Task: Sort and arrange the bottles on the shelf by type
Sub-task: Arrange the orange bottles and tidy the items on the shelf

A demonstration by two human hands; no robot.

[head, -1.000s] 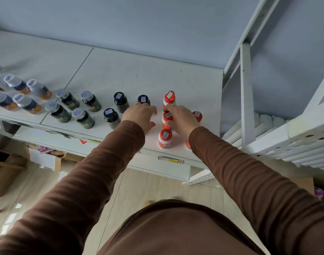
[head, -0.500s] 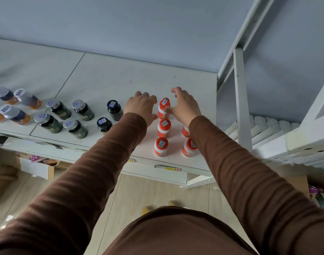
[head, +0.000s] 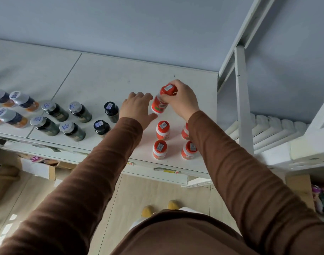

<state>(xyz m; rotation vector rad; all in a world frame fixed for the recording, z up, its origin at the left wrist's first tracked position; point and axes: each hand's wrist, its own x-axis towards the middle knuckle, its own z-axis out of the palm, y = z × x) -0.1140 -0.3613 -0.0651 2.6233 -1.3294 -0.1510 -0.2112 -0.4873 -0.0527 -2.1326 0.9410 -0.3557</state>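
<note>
On the white shelf [head: 102, 83] my right hand [head: 183, 100] grips a red-capped bottle [head: 162, 100] by its cap and tilts it, its base just off the surface. My left hand [head: 137, 109] is beside that bottle with fingers relaxed, the thumb near its base. Three more red-capped bottles stand in front: one [head: 163, 130] behind another [head: 159, 149], and one [head: 189, 150] on the right. A further red bottle [head: 184, 131] is half hidden by my right sleeve. Two black-capped bottles [head: 111, 111] [head: 101, 127] stand left of my left hand.
Several silver-capped dark green bottles [head: 54, 111] and silver-capped orange-bottomed bottles [head: 23, 101] stand in rows at the shelf's left. A white upright post [head: 243, 100] and shelf frame bound the right end. Cardboard boxes [head: 52, 170] sit on the floor below.
My right hand has closed on the rear red-capped bottle's cap and lifted it into a tilt. My left hand has moved slightly back from it.
</note>
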